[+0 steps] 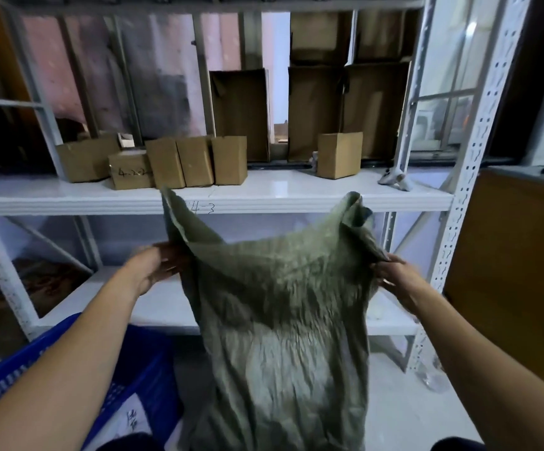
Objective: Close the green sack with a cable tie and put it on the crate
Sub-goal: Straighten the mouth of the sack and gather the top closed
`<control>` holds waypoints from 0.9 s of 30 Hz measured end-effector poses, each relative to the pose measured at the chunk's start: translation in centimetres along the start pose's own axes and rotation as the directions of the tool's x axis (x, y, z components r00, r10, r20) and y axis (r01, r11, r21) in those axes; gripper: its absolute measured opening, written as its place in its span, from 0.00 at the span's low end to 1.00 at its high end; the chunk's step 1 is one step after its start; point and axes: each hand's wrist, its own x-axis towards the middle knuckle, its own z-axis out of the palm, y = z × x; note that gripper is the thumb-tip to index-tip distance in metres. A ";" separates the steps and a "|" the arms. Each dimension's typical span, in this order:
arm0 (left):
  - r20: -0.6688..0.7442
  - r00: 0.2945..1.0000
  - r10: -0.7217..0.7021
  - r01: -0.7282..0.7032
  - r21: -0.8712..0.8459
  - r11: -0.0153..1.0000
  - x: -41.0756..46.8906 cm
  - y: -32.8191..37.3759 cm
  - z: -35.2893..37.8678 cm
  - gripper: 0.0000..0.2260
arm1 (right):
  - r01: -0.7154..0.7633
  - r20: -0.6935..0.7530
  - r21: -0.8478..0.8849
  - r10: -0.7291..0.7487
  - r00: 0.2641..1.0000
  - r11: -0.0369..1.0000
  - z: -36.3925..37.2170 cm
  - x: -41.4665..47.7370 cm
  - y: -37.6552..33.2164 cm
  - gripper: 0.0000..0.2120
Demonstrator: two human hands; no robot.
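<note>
While the green sack [280,314] hung before the shelf, the left hand [153,268] and right hand [394,278] each pinched a side of its mouth, stretching it taut, probably to gather the neck. The blue crate [140,369] sat lower left; no cable tie showed.

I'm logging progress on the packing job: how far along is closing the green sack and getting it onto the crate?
Early. Nothing looks finished: no cable tie shows anywhere. In hand: the left hand and right hand grip the green sack near its top at either side, holding it up with the mouth still spread, not gathered. Left: bunch the neck, fit the tie, then put the sack on the blue crate at lower left.
</note>
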 end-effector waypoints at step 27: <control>-0.079 0.994 -0.070 0.080 0.133 0.988 -1.6 6.8 -1.5 0.07 | 0.100 0.003 -0.089 -0.100 0.995 0.991 -3.7 -1.5 -9.6 0.28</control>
